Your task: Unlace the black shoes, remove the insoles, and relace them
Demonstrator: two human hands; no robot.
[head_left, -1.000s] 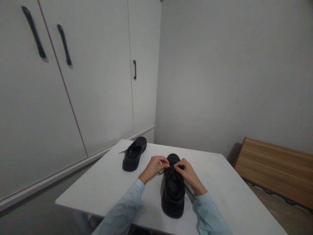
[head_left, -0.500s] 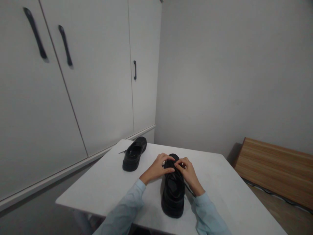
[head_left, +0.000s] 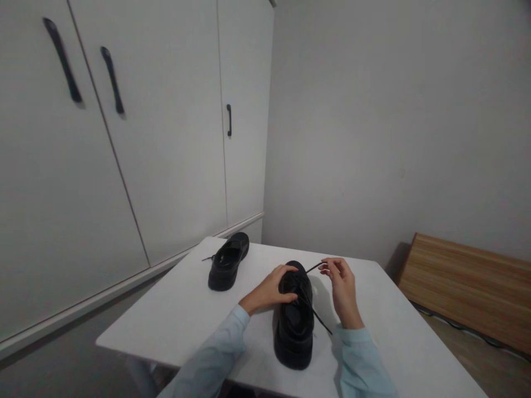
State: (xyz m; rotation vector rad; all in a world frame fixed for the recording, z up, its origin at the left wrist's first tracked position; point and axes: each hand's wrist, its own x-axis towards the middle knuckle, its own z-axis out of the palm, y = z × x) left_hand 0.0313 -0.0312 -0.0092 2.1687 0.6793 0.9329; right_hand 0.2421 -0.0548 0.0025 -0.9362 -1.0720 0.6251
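Lace point(head_left: 315, 267) pinched in your right hand point(head_left: 344, 286), strung out right of shoe point(head_left: 292, 351) pointing pretty much away from you; left hand point(head_left: 269, 288) spread open on top.

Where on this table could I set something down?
Left front of the table, between the far shoe, the left sleeve and the front edge, is bare; so is the right side, beyond the right sleeve. It's crowded mid-table: left hand, near shoe, lace and right hand bunch together.

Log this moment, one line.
left hand: on near black lace-up shoe | right hand: holding shoelace | other shoe: on white table, farther back
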